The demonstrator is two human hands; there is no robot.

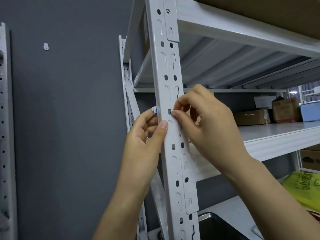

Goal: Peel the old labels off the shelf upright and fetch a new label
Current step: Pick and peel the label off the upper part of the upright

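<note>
The shelf upright [173,134] is a white perforated steel post that runs from the top of my view to the bottom, leaning slightly. A label remnant [169,111], small and grey with dark marks, sits in an oval hole at mid-height on the upright's front face. The right hand [207,122] reaches in from the right of the upright with its fingers curled narrow. The thumb and forefinger tips are drawn together on that remnant in a fine pinch. The left hand [147,134] comes up on the left of the upright. Its thumb lies flat on the front face just below the remnant. Its fingers are curled behind the left edge and hold a crumpled paper scrap [154,109], white with some blue, just beside that edge. To the right of the upright, two white shelf boards [277,135] hook into it, one above the hands and one at wrist level. Cardboard boxes [251,116] stand on the lower board, well to the right of the upright. A yellow bag [304,187] lies lower right of the upright, and the rim of a dark metal tray [216,224] shows at its foot. Left of the upright I see a grey wall [69,118] carrying a small white hook [46,46]. A second perforated post [4,118] stands at the far left, well apart from the upright.
</note>
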